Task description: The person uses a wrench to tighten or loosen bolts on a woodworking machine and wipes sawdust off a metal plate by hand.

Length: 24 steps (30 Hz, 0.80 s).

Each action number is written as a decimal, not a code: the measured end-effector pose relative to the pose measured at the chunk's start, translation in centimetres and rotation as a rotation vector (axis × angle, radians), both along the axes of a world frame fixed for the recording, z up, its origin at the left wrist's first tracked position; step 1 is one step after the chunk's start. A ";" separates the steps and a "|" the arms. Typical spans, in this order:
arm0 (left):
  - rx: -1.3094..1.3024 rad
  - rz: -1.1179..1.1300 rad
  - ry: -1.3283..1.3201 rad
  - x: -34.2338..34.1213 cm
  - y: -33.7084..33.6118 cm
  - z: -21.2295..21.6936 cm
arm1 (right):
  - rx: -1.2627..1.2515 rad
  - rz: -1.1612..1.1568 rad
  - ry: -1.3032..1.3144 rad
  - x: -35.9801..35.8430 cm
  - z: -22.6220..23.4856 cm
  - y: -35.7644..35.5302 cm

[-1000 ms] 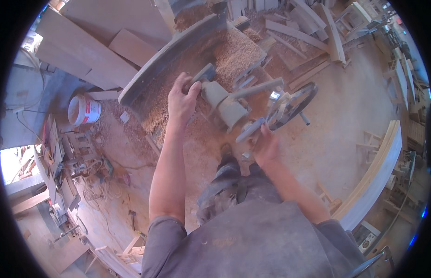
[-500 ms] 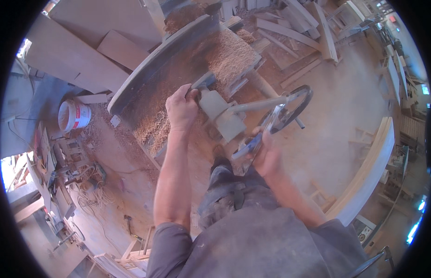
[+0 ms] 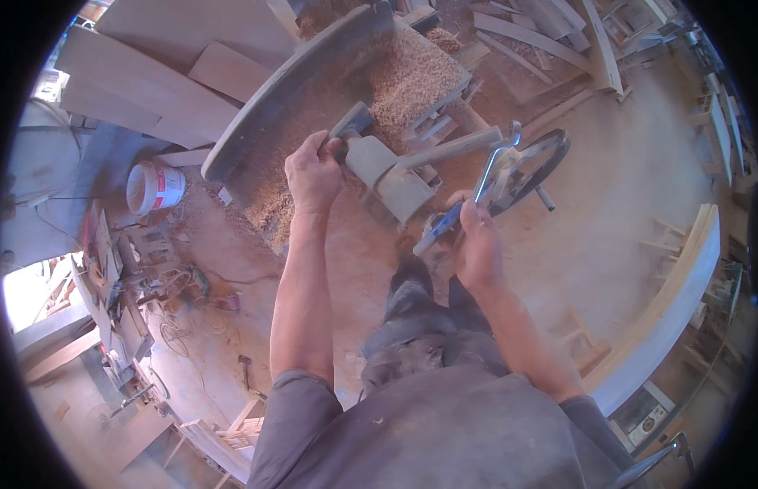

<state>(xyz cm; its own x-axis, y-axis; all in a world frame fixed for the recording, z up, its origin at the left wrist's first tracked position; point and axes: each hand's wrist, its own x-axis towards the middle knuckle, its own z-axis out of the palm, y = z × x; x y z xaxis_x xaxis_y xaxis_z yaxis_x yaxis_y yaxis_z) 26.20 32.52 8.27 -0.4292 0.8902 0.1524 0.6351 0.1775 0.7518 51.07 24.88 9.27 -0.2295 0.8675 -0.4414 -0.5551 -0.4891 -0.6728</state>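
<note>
My left hand (image 3: 313, 174) is closed at the near end of a dark metal bar (image 3: 351, 121), which sits against a machine's pale metal housing (image 3: 387, 177). Its fingertips are partly hidden. My right hand (image 3: 479, 243) is wrapped round a long tool (image 3: 440, 229) with a blue-and-white grip and a shiny metal shank bent at its tip; I cannot tell its exact kind. The shank points up and away, in front of a dark handwheel (image 3: 532, 173). A thick pale arm (image 3: 452, 149) runs from the housing toward the wheel.
Wood shavings (image 3: 418, 80) lie heaped beside the machine's long curved guard (image 3: 273, 84). A white bucket (image 3: 154, 188) stands on the left. Boards (image 3: 150, 91) lean at the back left, and a long pale panel (image 3: 660, 314) is on the right. A hammer (image 3: 245, 371) lies on the floor.
The tool in my right hand has swung more upright, its shiny shank now pointing up and away. My left hand keeps its place on the machine. The whole view has shifted slightly.
</note>
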 end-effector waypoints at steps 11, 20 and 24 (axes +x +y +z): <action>0.195 0.040 -0.089 0.3 -1.7 -1.4 | -0.026 -0.071 -0.476 3.0 -4.5 -4.2; 0.294 -0.076 -0.063 6.8 -9.7 -3.8 | -0.037 0.097 -0.669 5.3 -3.4 -8.2; 0.281 -0.187 0.011 5.9 -9.2 -4.7 | -0.043 0.118 -0.596 5.3 -3.2 -7.5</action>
